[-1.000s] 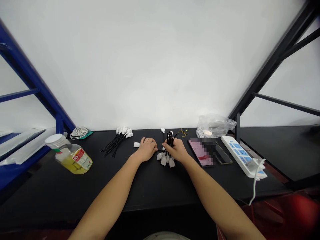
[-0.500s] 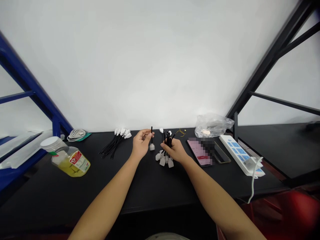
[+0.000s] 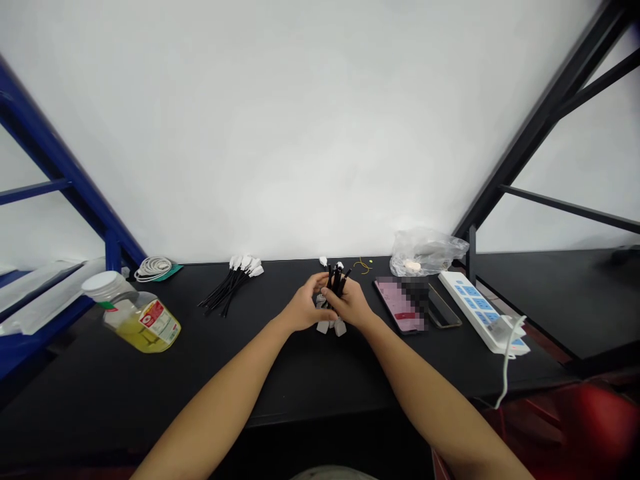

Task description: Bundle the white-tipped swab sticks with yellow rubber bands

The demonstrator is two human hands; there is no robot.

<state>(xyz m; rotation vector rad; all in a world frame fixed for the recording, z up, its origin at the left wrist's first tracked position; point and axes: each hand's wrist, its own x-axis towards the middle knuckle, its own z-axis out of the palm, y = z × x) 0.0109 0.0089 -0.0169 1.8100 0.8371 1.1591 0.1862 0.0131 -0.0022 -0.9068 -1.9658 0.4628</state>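
My right hand (image 3: 353,304) is closed around an upright bundle of short black cable-like pieces with white ends (image 3: 339,328). Black stems stick up above the fingers, and the white ends fan out below. From the left side, my left hand (image 3: 305,307) presses against the same bundle with curled fingers. Its fingertips are partly hidden, and the single piece it carried cannot be told apart from the others. A pile of similar black pieces with white ends (image 3: 233,283) lies to the left. Behind my hands, a small white end (image 3: 323,261) shows near the wall.
To the left stand a jar of yellow liquid (image 3: 143,323) and a coiled white cable (image 3: 154,269). At right lie a phone (image 3: 395,303), a second dark phone-like slab (image 3: 444,308), a clear plastic bag (image 3: 427,250) and a white power strip (image 3: 473,307). Yellow string (image 3: 364,265) lies near the wall.
My left hand has moved right with a single black piece, from beside the bundle to against it. My right hand stays around the bundle in nearly the same place.
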